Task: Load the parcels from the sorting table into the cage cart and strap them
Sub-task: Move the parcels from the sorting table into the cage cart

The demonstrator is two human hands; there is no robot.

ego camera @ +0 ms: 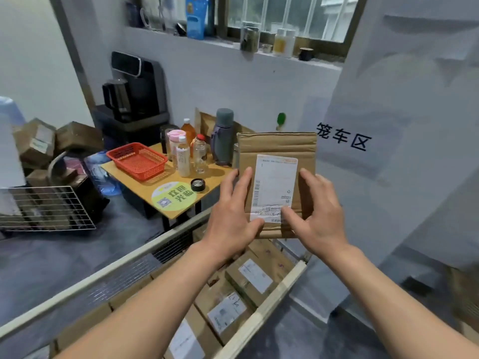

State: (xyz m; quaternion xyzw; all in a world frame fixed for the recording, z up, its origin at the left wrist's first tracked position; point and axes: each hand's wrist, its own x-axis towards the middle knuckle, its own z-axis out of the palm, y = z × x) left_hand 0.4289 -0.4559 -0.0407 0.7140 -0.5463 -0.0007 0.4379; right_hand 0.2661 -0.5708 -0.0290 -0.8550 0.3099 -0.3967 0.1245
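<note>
A flat brown cardboard parcel with a white shipping label is held upright in front of me, above the cage cart. My left hand grips its left edge, thumb across the lower part of the label. My right hand grips its right side, thumb on the label's bottom corner. Several labelled cardboard parcels lie packed inside the cart below my arms. No strap is in view.
A small wooden table behind the cart carries a red basket, bottles and a grey flask. More boxes and a wire shelf stand at the left. A white wall with black characters is close on the right.
</note>
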